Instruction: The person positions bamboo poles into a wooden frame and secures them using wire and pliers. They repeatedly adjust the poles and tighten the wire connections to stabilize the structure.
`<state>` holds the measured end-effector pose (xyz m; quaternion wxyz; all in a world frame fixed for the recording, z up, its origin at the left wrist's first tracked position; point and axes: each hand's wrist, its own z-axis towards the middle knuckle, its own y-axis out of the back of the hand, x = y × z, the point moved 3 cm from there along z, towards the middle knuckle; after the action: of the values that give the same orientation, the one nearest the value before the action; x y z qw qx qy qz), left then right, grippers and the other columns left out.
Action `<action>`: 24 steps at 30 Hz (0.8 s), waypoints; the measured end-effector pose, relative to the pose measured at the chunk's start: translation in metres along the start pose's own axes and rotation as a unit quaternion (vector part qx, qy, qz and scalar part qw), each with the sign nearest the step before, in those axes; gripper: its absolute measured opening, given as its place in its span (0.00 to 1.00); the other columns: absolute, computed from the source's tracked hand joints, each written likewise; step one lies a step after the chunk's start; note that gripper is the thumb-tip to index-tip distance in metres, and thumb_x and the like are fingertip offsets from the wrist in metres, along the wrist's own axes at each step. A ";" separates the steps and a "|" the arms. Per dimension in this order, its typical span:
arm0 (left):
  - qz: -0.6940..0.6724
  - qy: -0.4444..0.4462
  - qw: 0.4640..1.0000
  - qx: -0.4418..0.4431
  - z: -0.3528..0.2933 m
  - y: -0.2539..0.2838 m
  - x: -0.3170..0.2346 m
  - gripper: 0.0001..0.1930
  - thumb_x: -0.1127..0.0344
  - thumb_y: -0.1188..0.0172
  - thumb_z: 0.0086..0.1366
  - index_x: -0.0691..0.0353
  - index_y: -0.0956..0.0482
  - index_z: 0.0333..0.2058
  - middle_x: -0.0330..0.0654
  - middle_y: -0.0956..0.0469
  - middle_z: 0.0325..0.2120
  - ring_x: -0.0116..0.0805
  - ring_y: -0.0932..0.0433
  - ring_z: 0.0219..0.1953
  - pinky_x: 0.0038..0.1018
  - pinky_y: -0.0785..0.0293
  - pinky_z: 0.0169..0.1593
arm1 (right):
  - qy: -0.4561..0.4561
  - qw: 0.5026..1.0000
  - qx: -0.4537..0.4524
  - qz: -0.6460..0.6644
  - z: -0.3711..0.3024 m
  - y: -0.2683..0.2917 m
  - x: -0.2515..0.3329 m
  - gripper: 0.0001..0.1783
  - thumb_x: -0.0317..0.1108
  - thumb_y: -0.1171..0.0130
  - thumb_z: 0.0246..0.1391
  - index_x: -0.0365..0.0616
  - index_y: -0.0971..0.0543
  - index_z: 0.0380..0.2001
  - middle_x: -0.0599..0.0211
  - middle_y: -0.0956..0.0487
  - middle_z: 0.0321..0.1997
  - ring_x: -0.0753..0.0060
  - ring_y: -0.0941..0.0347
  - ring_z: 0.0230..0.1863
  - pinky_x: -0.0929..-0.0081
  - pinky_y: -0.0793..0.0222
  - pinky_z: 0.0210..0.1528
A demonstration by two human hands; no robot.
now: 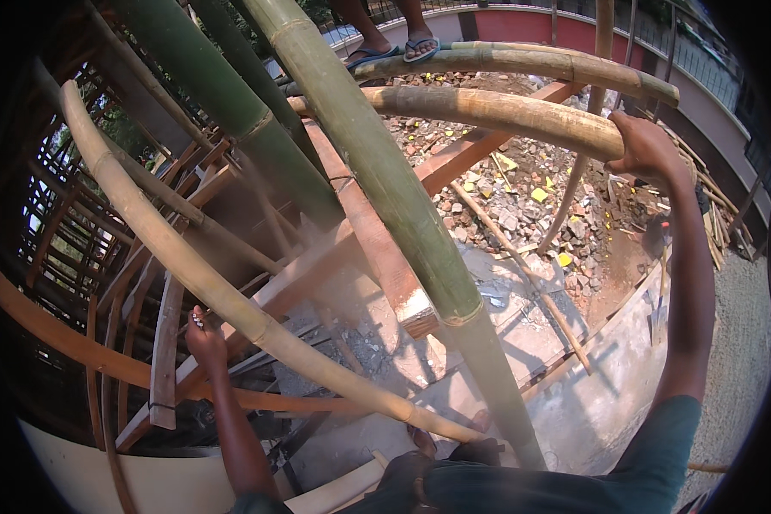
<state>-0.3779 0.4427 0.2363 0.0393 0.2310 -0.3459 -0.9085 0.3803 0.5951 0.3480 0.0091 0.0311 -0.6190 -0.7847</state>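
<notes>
- One tan bamboo pole (488, 111) is seen across the upper right of the frame, its cut end held in the right grip (651, 150).
- Fair weight and much stiffness are to be expected from its thickness; the skin looks smooth and may be slippery, and splitting seems likeliest at the cut end.
- Better balance would probably be given by a hold farther in from the end, since a long pole held there alone could swing.
- The right grip is spread about as wide as the pole, with fingers laid over its end; the underside is partly hidden.
- The left grip (206, 338) is seen at the lower left of the frame, fingers curled, just beside a curved pale pole (176, 250).
- Small whitish bits are shown at its fingertips; whether anything is pinched there cannot be told.
</notes>
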 end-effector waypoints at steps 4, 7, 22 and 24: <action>-0.022 0.004 1.000 -0.001 0.000 -0.002 0.001 0.26 0.47 0.57 0.76 0.68 0.23 0.38 0.55 0.21 0.25 0.58 0.22 0.31 0.45 0.30 0.36 | 0.010 1.000 0.007 0.001 -0.012 -0.021 -0.003 0.38 0.41 0.26 0.33 0.40 0.29 0.50 0.46 0.22 0.46 0.41 0.26 0.50 0.53 0.29 0.51; -0.017 0.016 1.000 0.004 0.000 0.000 -0.007 0.27 0.46 0.57 0.76 0.68 0.23 0.36 0.55 0.22 0.23 0.57 0.22 0.29 0.46 0.30 0.35 | -0.008 1.000 0.012 0.006 -0.016 -0.024 -0.001 0.39 0.40 0.25 0.34 0.42 0.31 0.51 0.47 0.22 0.47 0.41 0.25 0.50 0.53 0.28 0.51; 0.021 0.067 0.997 0.019 -0.004 0.003 -0.006 0.21 0.49 0.55 0.74 0.62 0.23 0.37 0.59 0.21 0.30 0.65 0.24 0.38 0.54 0.32 0.38 | 0.014 0.999 -0.034 0.013 -0.022 -0.028 0.003 0.43 0.36 0.23 0.32 0.40 0.30 0.54 0.48 0.22 0.51 0.42 0.25 0.51 0.54 0.29 0.52; 0.023 0.073 0.997 0.024 -0.004 0.002 -0.010 0.20 0.49 0.53 0.73 0.60 0.22 0.40 0.59 0.21 0.31 0.64 0.23 0.39 0.54 0.32 0.39 | 0.016 1.000 -0.025 0.001 -0.014 -0.039 -0.007 0.45 0.37 0.21 0.30 0.40 0.31 0.54 0.48 0.23 0.51 0.43 0.25 0.51 0.54 0.29 0.52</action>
<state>-0.3678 0.4410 0.2392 0.0802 0.2898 -0.3695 -0.8793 0.3890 0.5905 0.3071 0.0208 0.0429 -0.5988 -0.7995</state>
